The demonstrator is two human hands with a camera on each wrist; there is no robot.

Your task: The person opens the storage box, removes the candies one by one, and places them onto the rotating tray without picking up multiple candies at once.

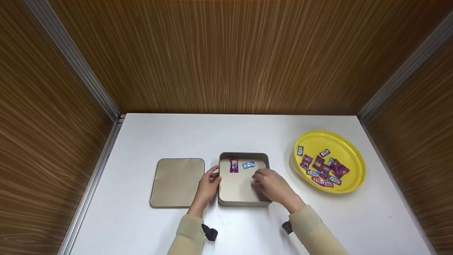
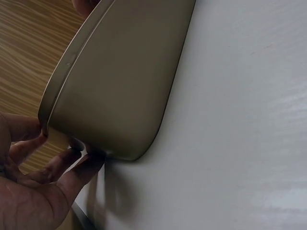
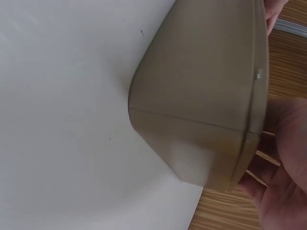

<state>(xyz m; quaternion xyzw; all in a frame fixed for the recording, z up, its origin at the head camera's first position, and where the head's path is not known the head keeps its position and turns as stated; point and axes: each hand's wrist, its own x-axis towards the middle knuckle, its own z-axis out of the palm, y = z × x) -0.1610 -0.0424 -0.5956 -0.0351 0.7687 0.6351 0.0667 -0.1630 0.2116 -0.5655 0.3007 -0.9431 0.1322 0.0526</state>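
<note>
A square metal tin stands on the table, its inside facing up. In it lie a purple-wrapped candy and a blue-and-white wrapped candy. My left hand holds the tin's left side, with fingers at the rim and the thumb against the outer wall. My right hand reaches over the right rim into the tin. Its fingertips pinch a red-wrapped candy, mostly covered by the hand. In the right wrist view the tin wall hides that candy.
Left of the tin lies its flat square lid. A round yellow tray at the right holds several wrapped candies, purple, blue, red and white. Wood-grain panels wall in the white table at the back and both sides.
</note>
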